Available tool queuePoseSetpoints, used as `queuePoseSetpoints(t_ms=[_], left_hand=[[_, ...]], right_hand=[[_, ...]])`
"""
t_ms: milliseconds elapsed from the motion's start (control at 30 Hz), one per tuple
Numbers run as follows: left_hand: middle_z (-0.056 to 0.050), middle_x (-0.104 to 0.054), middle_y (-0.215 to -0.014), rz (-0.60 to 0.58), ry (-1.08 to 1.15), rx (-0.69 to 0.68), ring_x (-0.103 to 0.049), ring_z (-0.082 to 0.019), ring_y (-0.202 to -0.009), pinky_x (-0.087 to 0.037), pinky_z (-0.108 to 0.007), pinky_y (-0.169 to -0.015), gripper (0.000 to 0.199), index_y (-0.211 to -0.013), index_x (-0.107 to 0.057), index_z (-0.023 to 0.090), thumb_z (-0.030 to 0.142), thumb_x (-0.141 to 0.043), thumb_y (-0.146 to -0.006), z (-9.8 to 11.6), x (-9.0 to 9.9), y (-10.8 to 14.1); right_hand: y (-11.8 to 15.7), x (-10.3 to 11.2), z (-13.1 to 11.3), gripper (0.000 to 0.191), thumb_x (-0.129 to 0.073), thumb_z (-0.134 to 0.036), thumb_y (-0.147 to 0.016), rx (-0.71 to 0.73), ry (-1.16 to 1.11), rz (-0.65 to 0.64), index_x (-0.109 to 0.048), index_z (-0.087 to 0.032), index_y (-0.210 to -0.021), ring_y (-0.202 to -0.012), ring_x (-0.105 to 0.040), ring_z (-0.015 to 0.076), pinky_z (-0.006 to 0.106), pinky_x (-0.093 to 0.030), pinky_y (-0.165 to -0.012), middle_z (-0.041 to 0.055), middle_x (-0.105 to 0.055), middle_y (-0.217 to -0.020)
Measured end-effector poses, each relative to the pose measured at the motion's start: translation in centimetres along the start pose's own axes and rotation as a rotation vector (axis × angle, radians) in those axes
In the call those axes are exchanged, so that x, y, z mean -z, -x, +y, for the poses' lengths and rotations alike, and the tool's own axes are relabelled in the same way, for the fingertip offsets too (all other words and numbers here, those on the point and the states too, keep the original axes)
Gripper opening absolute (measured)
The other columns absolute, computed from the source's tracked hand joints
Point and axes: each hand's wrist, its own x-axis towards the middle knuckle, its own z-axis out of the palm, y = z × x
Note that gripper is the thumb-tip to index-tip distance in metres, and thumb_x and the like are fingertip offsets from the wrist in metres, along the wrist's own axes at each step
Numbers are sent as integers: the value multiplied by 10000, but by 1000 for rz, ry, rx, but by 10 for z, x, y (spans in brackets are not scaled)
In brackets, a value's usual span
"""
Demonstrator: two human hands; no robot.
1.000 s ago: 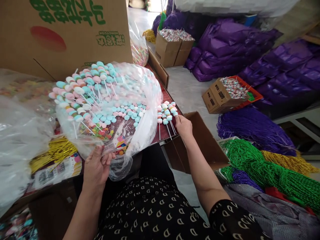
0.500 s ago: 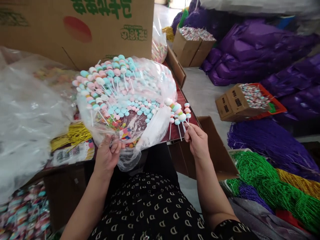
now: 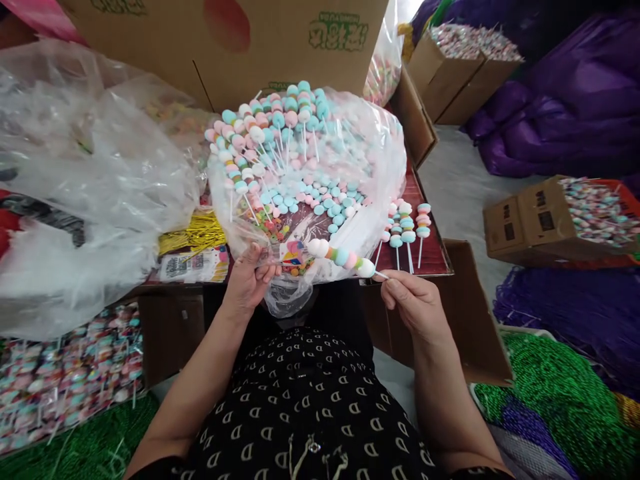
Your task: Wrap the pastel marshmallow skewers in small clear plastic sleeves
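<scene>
My right hand (image 3: 414, 301) pinches the stick of a marshmallow skewer (image 3: 341, 257), whose white, orange, blue, pink and green pieces point left. My left hand (image 3: 250, 279) is closed on the edge of a small clear printed packaging bag (image 3: 291, 253), and the skewer's tip is close to the bag's right end. Behind them lies a large open plastic bag (image 3: 387, 143) with many marshmallow skewers (image 3: 280, 120) and loose blue and pink marshmallows (image 3: 330, 200). Several more skewers (image 3: 406, 227) lie at the table's right edge.
Yellow twist ties (image 3: 195, 231) and a stack of printed bags (image 3: 195, 265) are left on the table (image 3: 433, 250). A large carton (image 3: 285, 47) stands behind. Wrapped skewers (image 3: 70, 373) fill the lower left. An open box (image 3: 465, 313) is at right.
My right hand has lifted one skewer from the group at the table's right edge and brought it leftward toward the small bag. The camera view has shifted.
</scene>
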Motion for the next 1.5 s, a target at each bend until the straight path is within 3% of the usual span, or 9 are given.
queuePoseSetpoints(t_ms=[167, 333, 467, 567, 733, 967, 1133, 1267, 1500], left_hand=[[133, -352, -349, -13, -2, -11, -375, -52, -327, -555, -264, -543, 506, -682, -663, 204, 567, -988, -543, -3, 3, -1], [129, -336, -356, 7, -77, -46, -378, -54, -328, -534, -254, -516, 436, -684, -654, 194, 524, -939, -675, -4, 8, -5], [127, -369, -385, 20, -103, -18, -353, -43, -324, -538, -260, -510, 424, -666, -623, 197, 479, -939, -690, -1, 8, -4], [118, -411, -402, 8, -85, 15, -354, -42, -316, -552, -279, -504, 444, -652, -629, 197, 503, -950, -651, -2, 4, -2], [102, -457, -413, -21, -108, 34, -377, -40, -324, -537, -256, -482, 502, -661, -690, 185, 564, -988, -521, -7, 2, -1], [55, -607, -575, 22, -151, 18, -426, -31, -355, -476, -216, -412, 395, -710, -664, 162, 445, -938, -692, -11, 1, 1], [71, -529, -498, -42, -236, -57, -418, -38, -364, -413, -192, -376, 493, -675, -665, 162, 540, -970, -589, -14, 3, 3], [87, -407, -431, -36, -269, -171, -382, -41, -383, -356, -178, -352, 523, -554, -560, 169, 476, -981, -605, -19, 7, 3], [28, -611, -561, 29, -258, -110, -489, -53, -411, -344, -157, -340, 396, -649, -663, 157, 422, -957, -662, -20, -2, 3]], right_hand=[[-1, 3, -7, 262, -714, -464, -927, 4, 99, -45, -854, -250, -985, -482, -488, 126, 280, -409, -478, -27, -548, -530], [-1, 15, -11, 266, -737, -479, -896, -13, 183, -36, -856, -252, -965, -498, -506, 138, 292, -427, -487, -19, -571, -539], [-1, 19, -8, 264, -779, -488, -857, -19, 38, 55, -851, -243, -924, -476, -484, 138, 302, -403, -482, -20, -561, -510], [-1, 8, -10, 274, -814, -500, -812, -31, -101, 79, -835, -234, -876, -465, -484, 137, 300, -399, -467, -16, -582, -511], [-9, -32, -20, 324, -783, -555, -825, -39, -252, 35, -805, -240, -896, -537, -586, 153, 304, -439, -474, 55, -771, -763], [-24, -74, -21, 369, -673, -593, -930, -29, -273, -96, -755, -242, -1009, -654, -686, 154, 286, -495, -543, 53, -794, -915], [-25, -88, -12, 446, -588, -647, -975, -24, -211, -224, -703, -226, -1062, -627, -685, 136, 244, -488, -523, 5, -731, -762], [-23, -92, -5, 467, -480, -639, -1031, 15, -58, -392, -653, -235, -1189, -627, -702, 116, 215, -492, -522, -2, -745, -813], [-26, -85, -2, 424, -485, -599, -1041, -36, -79, -324, -636, -233, -1193, -511, -662, 81, 190, -480, -510, -42, -714, -729]])
